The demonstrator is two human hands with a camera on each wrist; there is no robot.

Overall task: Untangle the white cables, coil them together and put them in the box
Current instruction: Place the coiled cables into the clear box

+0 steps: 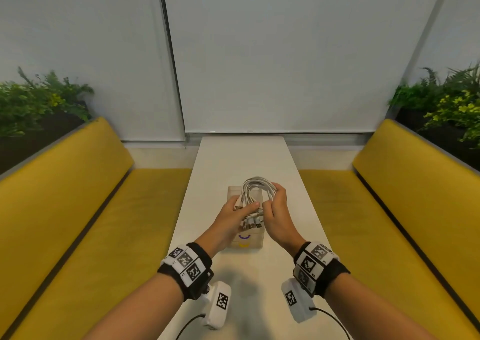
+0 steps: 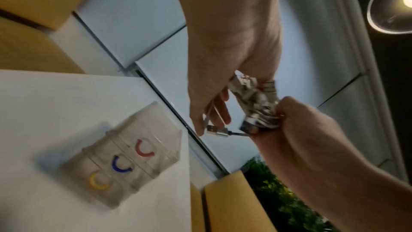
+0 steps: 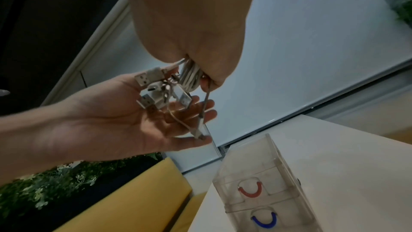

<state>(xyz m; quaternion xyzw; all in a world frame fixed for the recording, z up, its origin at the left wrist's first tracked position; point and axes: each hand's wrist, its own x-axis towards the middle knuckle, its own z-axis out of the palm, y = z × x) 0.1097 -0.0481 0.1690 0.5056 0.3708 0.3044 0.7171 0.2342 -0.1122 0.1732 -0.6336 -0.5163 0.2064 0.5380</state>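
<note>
Cables, white and already looped into a bundle, are held up between both hands, just above the clear box that stands on the table below the wrists. The right hand clenches the coil itself, while the left hand lies flatter beneath, its thumb pressing the plug ends against its fingers. Coiling looks nearly finished; one loose plug hangs free. Next, that end likely needs tucking in before the bundle goes down into the box.
</note>
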